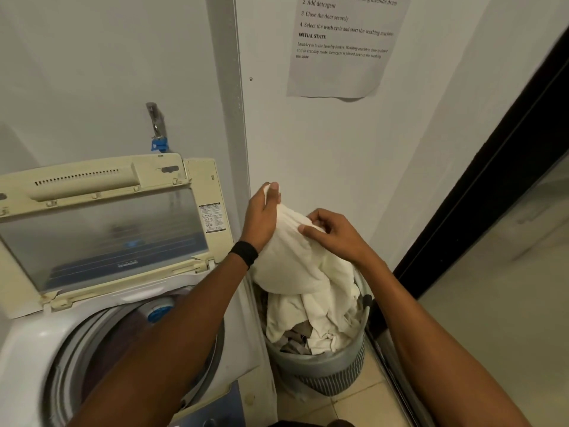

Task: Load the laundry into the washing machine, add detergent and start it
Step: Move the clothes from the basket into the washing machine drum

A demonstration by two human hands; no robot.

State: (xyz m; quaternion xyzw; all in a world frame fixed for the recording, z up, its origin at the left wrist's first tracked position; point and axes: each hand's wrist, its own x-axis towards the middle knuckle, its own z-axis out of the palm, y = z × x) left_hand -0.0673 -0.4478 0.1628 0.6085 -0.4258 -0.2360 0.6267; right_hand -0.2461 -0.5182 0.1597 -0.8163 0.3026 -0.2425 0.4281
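Observation:
A top-loading washing machine (37,343) stands at the left with its lid (101,229) propped up and the drum (101,337) open. To its right a grey laundry basket (320,365) sits on the floor, heaped with pale clothes. A large white cloth (295,269) is lifted partly out of the basket. My left hand (261,217) grips its top end, raised above the basket. My right hand (332,232) pinches the cloth just to the right. No detergent is in view.
A white wall with a taped instruction sheet (341,47) rises behind the basket. A tap with a blue fitting (158,140) sticks out above the machine. A dark door frame (480,192) runs along the right, with tiled floor (345,408) below.

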